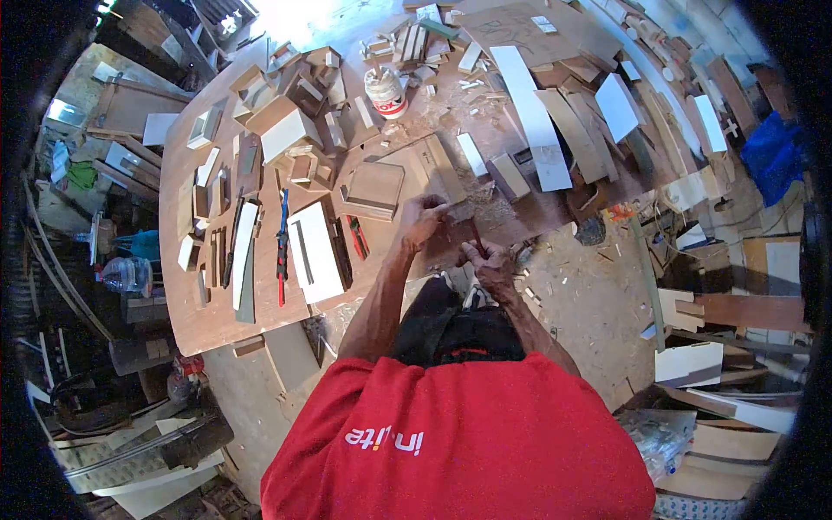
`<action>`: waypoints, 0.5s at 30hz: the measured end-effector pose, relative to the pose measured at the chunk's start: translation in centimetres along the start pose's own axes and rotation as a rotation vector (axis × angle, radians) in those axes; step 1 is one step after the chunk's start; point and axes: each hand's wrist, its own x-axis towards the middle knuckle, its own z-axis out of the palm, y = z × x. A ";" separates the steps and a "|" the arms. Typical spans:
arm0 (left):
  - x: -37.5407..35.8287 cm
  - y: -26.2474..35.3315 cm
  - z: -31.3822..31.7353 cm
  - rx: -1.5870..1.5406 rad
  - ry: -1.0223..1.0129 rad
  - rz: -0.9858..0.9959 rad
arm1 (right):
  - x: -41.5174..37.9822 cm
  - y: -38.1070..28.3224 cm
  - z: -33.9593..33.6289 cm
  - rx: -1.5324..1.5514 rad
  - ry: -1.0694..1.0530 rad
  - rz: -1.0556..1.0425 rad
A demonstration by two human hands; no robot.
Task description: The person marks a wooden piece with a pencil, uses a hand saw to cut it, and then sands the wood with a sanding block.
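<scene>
At the table's front edge, my left hand [422,222] is closed, its fingers pinching a small brownish piece of wood [460,211]. My right hand [491,268] is closed just to the right and nearer my body, around a thin dark strip [477,234] that reaches up toward the wood piece. Whether the strip and the piece touch cannot be made out. Left of my left hand lie a red and black utility knife [357,237] and a shallow wooden tray-like piece [373,188]. A flat wooden board [440,169] lies beyond my hands.
The wooden table [212,316] carries a white tub with a red label [386,94], small wooden boxes [290,130], a white panel [316,256], a long blue, black and red tool [282,247] and long white boards [533,121]. Wood offcuts [750,312] are stacked at right.
</scene>
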 end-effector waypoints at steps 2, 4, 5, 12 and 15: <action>0.2 1.2 0.0 -0.034 -0.050 -0.085 | -0.1 -0.2 -0.6 0.048 0.049 0.035; -0.1 3.5 0.1 0.606 0.044 -0.058 | 0.1 -0.2 -1.1 -0.013 0.051 0.094; 0.3 3.3 0.1 0.608 0.045 -0.054 | 0.2 -0.2 -1.3 -0.012 0.053 0.090; 4.2 2.1 -2.4 1.076 0.105 0.515 | 1.8 -0.5 -1.3 -0.149 0.040 0.107; 5.1 1.1 -3.0 1.103 -0.001 0.483 | 1.9 -0.5 -1.1 -0.174 0.069 0.143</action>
